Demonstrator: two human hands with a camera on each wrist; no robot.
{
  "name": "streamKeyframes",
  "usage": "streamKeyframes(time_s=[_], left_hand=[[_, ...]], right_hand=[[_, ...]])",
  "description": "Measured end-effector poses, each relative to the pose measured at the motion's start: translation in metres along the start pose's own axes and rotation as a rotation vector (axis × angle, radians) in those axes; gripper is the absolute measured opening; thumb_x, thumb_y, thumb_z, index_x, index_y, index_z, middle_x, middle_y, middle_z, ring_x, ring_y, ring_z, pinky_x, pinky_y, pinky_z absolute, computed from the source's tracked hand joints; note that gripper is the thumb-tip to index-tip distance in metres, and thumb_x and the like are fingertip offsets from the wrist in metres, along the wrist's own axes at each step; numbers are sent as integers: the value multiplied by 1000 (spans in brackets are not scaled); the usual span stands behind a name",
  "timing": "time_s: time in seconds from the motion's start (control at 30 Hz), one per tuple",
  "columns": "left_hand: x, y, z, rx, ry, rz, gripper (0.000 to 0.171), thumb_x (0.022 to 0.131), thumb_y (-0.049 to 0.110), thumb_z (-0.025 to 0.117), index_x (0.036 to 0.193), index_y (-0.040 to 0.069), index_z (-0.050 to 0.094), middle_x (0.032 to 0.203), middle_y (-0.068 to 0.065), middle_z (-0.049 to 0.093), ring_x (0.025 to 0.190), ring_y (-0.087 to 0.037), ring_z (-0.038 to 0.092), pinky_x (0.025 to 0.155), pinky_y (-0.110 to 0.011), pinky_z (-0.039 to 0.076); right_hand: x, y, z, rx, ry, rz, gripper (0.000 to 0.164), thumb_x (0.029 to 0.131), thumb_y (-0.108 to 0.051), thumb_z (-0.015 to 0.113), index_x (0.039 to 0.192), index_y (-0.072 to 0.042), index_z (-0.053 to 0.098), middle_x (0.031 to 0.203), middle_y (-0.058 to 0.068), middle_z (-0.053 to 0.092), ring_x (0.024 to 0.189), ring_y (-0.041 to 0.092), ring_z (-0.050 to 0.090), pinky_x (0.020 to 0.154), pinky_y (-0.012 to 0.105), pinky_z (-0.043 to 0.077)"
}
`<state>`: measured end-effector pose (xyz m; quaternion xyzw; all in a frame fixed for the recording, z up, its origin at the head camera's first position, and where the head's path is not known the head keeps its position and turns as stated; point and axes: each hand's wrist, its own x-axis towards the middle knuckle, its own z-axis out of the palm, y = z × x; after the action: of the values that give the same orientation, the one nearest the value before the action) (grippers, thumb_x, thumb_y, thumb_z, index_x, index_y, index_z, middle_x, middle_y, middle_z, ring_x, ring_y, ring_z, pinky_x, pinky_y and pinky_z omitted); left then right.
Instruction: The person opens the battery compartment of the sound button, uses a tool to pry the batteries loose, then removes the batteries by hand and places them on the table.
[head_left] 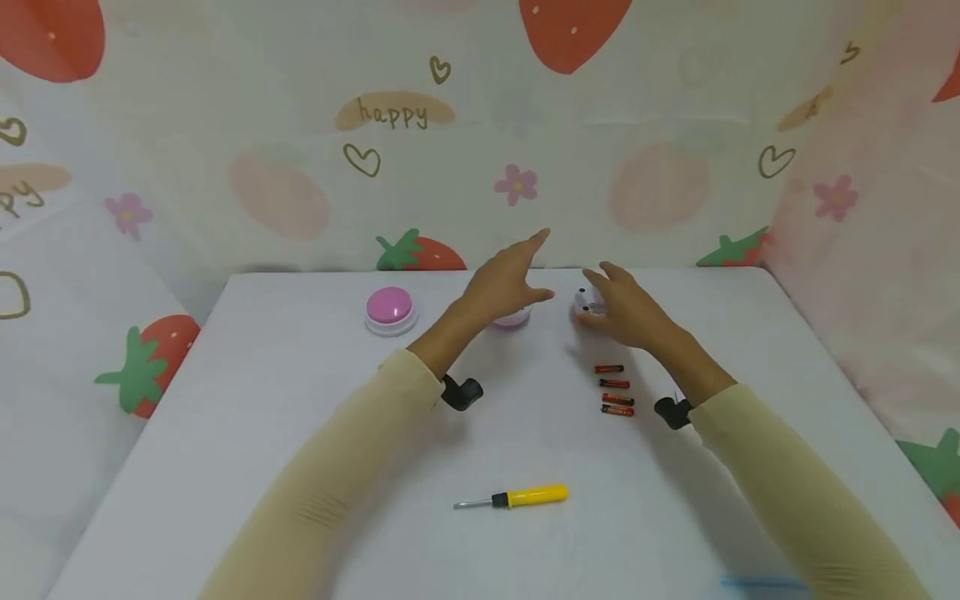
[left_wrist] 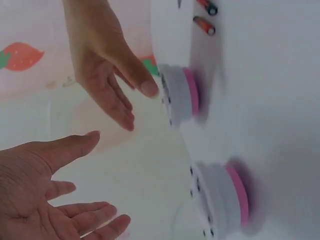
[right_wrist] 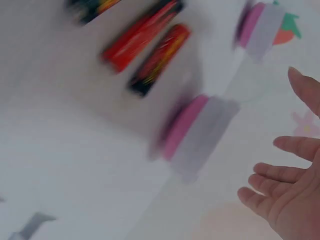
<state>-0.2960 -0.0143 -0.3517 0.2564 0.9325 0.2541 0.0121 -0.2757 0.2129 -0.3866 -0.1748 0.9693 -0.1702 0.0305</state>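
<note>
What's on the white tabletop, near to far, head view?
Thin blue blurred object → yellow-handled metal screwdriver → four small red-and-black cylindrical batteries → row of three round pink-and-white devices, two partly hidden.

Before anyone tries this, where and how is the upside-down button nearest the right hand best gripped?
Probably by the white side wall, thumb and fingers on opposite sides, with the right hand coming from above and the right. The button rests pink cap down, so that round wall stands clear above it; the batteries lie on its near side.
</note>
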Motion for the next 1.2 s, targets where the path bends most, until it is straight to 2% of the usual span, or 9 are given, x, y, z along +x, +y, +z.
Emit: streamKeyframes(time_s=[0.17, 0.4, 0.67, 0.83, 1.03, 1.2], left_hand=[[-16, -25, -20, 21, 24, -58, 95, 90, 33, 79, 163, 21, 21, 162, -6, 36, 145, -28, 39, 110, -48, 44], [-44, -67, -37, -23, 40, -94, 93, 90, 33, 80, 163, 19, 24, 161, -8, 38, 137, -30, 49, 107, -49, 46], [-76, -103, -60, -102, 71, -154, 94, 90, 32, 79, 163, 19, 22, 165, -9, 30, 148, -33, 33, 117, -55, 31], [-94, -128, -67, -153, 83, -203, 93, 90, 29, 79, 163, 20, 22, 165, -12, 29, 151, -36, 27, 117, -60, 29], [-110, -154, -72, -175, 96, -247, 91, 91, 24, 78, 163, 15, 22, 163, -19, 30, 145, -43, 34, 112, -62, 35], [-117, -168, -70, -188, 72, -291, 94, 88, 23, 80, 162, 12, 23, 161, -23, 32, 142, -46, 36, 108, -64, 39]], right_hand=[[8, -33, -5, -1, 28, -26, 82, 93, -35, 76, 154, 2, 37, 159, 31, 28, 147, 48, 26, 116, 62, 28], [16, -72, -4, 86, 18, -78, 82, 94, -39, 74, 156, -2, 35, 162, 24, 28, 150, 41, 25, 118, 58, 27], [39, -106, 4, 136, -10, -123, 80, 95, -41, 71, 158, -7, 35, 162, 19, 30, 151, 35, 26, 119, 54, 28], [52, -127, 14, 135, -41, -176, 80, 96, -41, 70, 157, -4, 34, 161, 20, 32, 151, 33, 28, 121, 49, 27], [68, -147, 28, 161, -61, -209, 75, 96, -37, 71, 155, -4, 38, 156, 16, 41, 146, 30, 36, 119, 43, 31], [80, -169, 43, 172, -114, -221, 75, 97, -34, 71, 156, -3, 36, 157, 12, 43, 146, 27, 37, 119, 42, 32]])
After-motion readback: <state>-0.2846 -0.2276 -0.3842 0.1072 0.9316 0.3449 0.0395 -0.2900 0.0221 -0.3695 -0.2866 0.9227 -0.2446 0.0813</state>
